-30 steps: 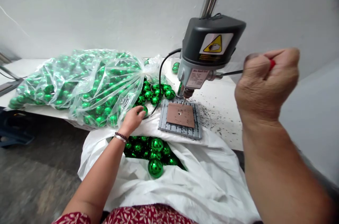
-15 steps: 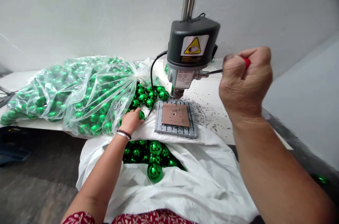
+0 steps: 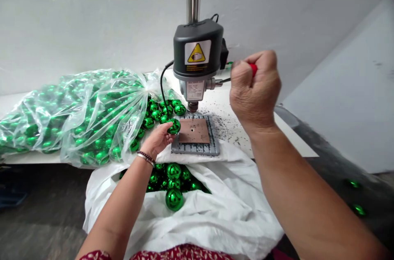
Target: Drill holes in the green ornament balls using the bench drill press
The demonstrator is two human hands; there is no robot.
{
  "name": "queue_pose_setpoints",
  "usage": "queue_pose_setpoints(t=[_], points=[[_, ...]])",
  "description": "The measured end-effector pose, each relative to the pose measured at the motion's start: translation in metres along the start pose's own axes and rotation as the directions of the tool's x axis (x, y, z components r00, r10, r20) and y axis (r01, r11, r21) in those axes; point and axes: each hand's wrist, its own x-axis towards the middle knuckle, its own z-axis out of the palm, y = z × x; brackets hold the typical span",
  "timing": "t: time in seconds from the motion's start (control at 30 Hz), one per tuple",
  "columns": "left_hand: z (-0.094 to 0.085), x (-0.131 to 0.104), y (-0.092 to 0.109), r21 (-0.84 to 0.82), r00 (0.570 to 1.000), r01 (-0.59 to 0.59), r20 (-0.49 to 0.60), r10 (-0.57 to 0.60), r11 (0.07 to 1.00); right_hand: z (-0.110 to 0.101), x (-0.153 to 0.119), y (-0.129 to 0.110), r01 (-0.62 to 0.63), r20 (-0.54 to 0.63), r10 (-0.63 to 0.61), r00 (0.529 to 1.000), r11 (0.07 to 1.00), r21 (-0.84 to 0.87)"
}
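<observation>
My left hand [image 3: 160, 139] pinches a shiny green ball ornament [image 3: 174, 126] at the left edge of a brown square board [image 3: 200, 135]. The board has a small hole in its middle and lies on the slotted grey base [image 3: 214, 145] of a bench drill press [image 3: 198, 49]. My right hand [image 3: 257, 90] is wrapped round the red-knobbed feed lever [image 3: 226, 80] on the drill's right side. The drill's chuck [image 3: 193, 106] hangs above the board, apart from the ornament.
A clear plastic bag [image 3: 104, 108] full of green balls lies on the white table [image 3: 295, 145], with loose balls [image 3: 155, 115] by its mouth. An open white sack [image 3: 215, 219] in front holds more. Dark shavings dot the table; two balls [image 3: 358, 210] lie on the floor.
My left hand has lifted a green ornament from the loose balls and brought it right to the board's edge. My right hand stays on the lever. The view has shifted.
</observation>
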Motion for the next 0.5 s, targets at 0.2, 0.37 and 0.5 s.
queue_pose_setpoints(t=[0.2,0.37,0.5], points=[[0.021,0.021,-0.008,0.37,0.967,-0.235,-0.009,0.256,0.899,-0.002,0.001,0.002,-0.009,0.058,0.012,0.998,0.998,-0.066],[0.029,0.031,-0.011,0.593,0.931,-0.335,0.092,0.352,0.732,-0.004,0.003,0.002,-0.018,0.088,0.025,0.996,0.997,-0.08],[0.036,0.031,-0.015,0.632,0.929,-0.326,0.078,0.361,0.703,-0.004,0.003,0.002,-0.007,0.085,0.012,0.996,0.998,-0.06]])
